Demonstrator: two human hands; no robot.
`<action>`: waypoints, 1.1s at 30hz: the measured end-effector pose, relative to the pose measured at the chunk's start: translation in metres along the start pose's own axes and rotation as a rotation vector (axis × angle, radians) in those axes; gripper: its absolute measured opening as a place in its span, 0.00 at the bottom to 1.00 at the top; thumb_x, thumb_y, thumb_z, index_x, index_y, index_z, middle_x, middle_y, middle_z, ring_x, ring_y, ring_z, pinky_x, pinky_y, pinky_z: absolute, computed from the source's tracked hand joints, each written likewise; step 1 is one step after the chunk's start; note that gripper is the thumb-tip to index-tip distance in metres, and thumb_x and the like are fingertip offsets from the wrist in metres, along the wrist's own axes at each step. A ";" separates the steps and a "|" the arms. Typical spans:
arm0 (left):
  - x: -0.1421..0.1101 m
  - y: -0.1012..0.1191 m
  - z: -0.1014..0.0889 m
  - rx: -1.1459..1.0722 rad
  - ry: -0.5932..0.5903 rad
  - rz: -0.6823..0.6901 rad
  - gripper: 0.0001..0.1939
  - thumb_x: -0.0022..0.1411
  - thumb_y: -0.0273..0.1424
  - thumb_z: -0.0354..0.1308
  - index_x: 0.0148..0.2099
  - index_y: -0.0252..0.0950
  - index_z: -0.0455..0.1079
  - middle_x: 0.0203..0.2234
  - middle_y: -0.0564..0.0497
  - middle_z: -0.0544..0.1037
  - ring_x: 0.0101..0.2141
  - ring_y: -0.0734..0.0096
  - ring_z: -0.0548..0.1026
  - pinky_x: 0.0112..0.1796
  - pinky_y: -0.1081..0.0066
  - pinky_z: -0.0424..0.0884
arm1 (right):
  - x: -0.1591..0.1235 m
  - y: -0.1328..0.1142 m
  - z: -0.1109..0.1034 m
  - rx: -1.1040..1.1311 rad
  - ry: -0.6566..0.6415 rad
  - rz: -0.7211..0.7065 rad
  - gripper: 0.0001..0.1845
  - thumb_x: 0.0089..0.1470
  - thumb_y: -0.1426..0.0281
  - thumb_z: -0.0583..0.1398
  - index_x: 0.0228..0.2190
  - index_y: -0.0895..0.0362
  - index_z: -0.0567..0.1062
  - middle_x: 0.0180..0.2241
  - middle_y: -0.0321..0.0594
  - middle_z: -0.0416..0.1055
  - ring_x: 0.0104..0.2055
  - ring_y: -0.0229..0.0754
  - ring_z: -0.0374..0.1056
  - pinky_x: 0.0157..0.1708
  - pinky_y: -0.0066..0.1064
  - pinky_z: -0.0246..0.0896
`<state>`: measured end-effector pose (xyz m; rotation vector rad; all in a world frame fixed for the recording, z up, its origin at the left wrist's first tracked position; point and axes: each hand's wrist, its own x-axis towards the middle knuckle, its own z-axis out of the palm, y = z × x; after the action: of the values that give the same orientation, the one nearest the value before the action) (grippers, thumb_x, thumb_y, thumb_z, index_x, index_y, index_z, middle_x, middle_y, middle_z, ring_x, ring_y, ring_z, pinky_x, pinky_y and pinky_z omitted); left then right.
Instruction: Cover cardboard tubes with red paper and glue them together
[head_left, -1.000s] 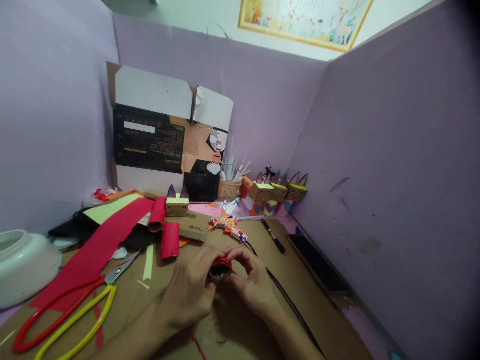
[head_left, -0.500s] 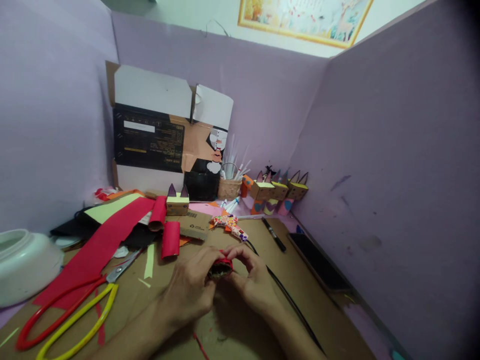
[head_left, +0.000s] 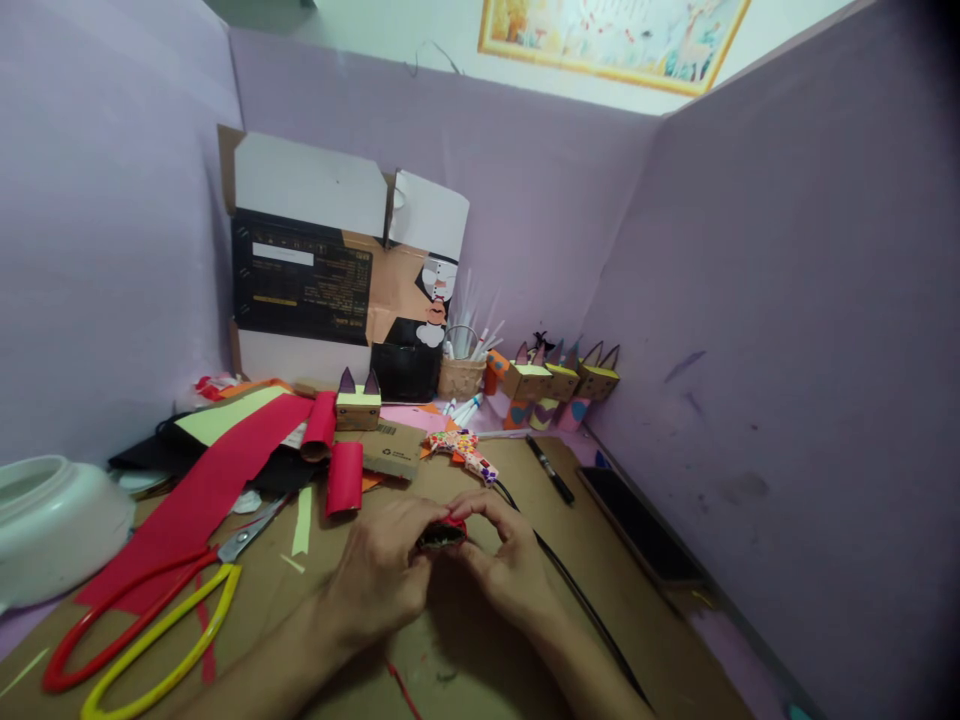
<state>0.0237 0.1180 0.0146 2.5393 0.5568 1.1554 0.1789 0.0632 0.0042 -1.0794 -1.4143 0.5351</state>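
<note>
Both my hands meet over the brown cardboard work surface (head_left: 480, 660) at the lower middle. My left hand (head_left: 382, 580) and my right hand (head_left: 506, 555) are closed around a short red-covered paper roll (head_left: 444, 533), whose dark open end faces me. Fingers of both hands press on its rim. Another red-covered roll (head_left: 345, 478) lies just beyond my left hand, and a third (head_left: 319, 425) rests further back on the red paper.
Scissors with red and yellow handles (head_left: 142, 630) lie at the left on a red paper sheet (head_left: 202, 490). A white bowl (head_left: 45, 520) sits far left. A black pen (head_left: 549, 470), a phone (head_left: 637, 525), a black cable (head_left: 577, 600), small eared paper boxes (head_left: 559, 378) and a basket (head_left: 459, 375) stand behind.
My fingers have pressed the roll's open end flatter, and the roll sits slightly lower between my hands. The view has shifted a little.
</note>
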 end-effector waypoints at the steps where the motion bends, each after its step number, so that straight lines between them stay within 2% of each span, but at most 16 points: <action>1: 0.000 0.001 0.000 -0.002 0.000 0.001 0.21 0.47 0.15 0.49 0.44 0.33 0.68 0.36 0.44 0.78 0.38 0.62 0.76 0.39 0.67 0.71 | 0.000 0.001 0.000 0.001 -0.001 -0.012 0.11 0.43 0.80 0.62 0.30 0.54 0.73 0.33 0.36 0.73 0.38 0.41 0.69 0.41 0.30 0.62; 4: 0.002 0.003 -0.002 -0.031 -0.028 -0.037 0.23 0.47 0.15 0.48 0.45 0.35 0.67 0.38 0.45 0.77 0.40 0.62 0.74 0.41 0.67 0.69 | -0.001 0.003 -0.001 -0.016 0.022 -0.014 0.12 0.42 0.81 0.61 0.30 0.54 0.73 0.33 0.36 0.73 0.38 0.41 0.69 0.41 0.31 0.62; 6: 0.004 0.005 -0.004 -0.070 -0.046 -0.127 0.25 0.46 0.16 0.48 0.48 0.36 0.65 0.41 0.45 0.75 0.41 0.61 0.73 0.40 0.65 0.68 | -0.001 0.005 -0.001 -0.024 0.067 -0.010 0.11 0.43 0.79 0.62 0.30 0.54 0.73 0.33 0.37 0.73 0.38 0.42 0.69 0.41 0.33 0.62; 9: 0.006 0.007 -0.007 -0.225 -0.064 -0.388 0.30 0.44 0.20 0.49 0.53 0.36 0.62 0.44 0.44 0.71 0.40 0.57 0.73 0.37 0.63 0.68 | 0.000 0.006 -0.002 0.000 0.131 0.011 0.10 0.43 0.76 0.63 0.31 0.54 0.73 0.34 0.37 0.73 0.38 0.43 0.69 0.40 0.34 0.63; 11: 0.008 0.007 -0.008 -0.445 -0.064 -0.597 0.30 0.44 0.24 0.51 0.53 0.37 0.62 0.46 0.43 0.70 0.42 0.54 0.72 0.36 0.62 0.68 | 0.001 0.006 -0.002 0.012 0.141 0.027 0.10 0.43 0.76 0.64 0.31 0.54 0.73 0.33 0.37 0.73 0.38 0.43 0.69 0.40 0.34 0.63; 13: 0.010 0.006 -0.009 -0.697 -0.025 -0.777 0.29 0.45 0.28 0.52 0.53 0.37 0.62 0.48 0.43 0.69 0.48 0.51 0.69 0.39 0.62 0.67 | 0.001 0.005 -0.002 0.005 0.141 0.021 0.09 0.43 0.75 0.64 0.30 0.54 0.73 0.34 0.37 0.73 0.38 0.43 0.69 0.40 0.34 0.63; 15: 0.011 0.006 -0.008 -0.874 0.027 -0.892 0.27 0.47 0.33 0.56 0.52 0.36 0.62 0.51 0.42 0.67 0.52 0.51 0.65 0.43 0.62 0.66 | 0.001 0.003 -0.001 -0.008 0.135 0.001 0.08 0.45 0.75 0.63 0.30 0.54 0.72 0.34 0.38 0.73 0.39 0.43 0.69 0.41 0.34 0.62; 19: 0.012 0.006 -0.004 -1.005 0.052 -0.971 0.30 0.45 0.39 0.63 0.50 0.34 0.63 0.50 0.40 0.68 0.52 0.52 0.65 0.46 0.62 0.64 | -0.001 0.001 -0.001 -0.013 0.127 -0.013 0.07 0.46 0.74 0.63 0.31 0.53 0.72 0.34 0.38 0.73 0.39 0.42 0.69 0.41 0.34 0.63; 24: 0.011 0.011 -0.001 -1.113 0.090 -1.032 0.29 0.43 0.37 0.65 0.48 0.34 0.66 0.43 0.42 0.73 0.46 0.53 0.71 0.44 0.61 0.65 | -0.001 0.000 -0.001 -0.033 0.131 0.004 0.09 0.44 0.75 0.64 0.31 0.54 0.72 0.34 0.38 0.73 0.39 0.43 0.69 0.41 0.35 0.63; 33: 0.011 0.012 0.002 -1.198 0.156 -1.028 0.27 0.42 0.33 0.66 0.46 0.34 0.67 0.43 0.43 0.74 0.45 0.57 0.71 0.44 0.62 0.65 | 0.000 -0.001 0.000 -0.044 0.134 0.019 0.07 0.45 0.72 0.64 0.30 0.55 0.72 0.34 0.40 0.73 0.38 0.44 0.69 0.40 0.36 0.64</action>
<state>0.0343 0.1125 0.0254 0.9220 0.7377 0.8292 0.1785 0.0626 0.0044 -1.1436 -1.3046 0.4390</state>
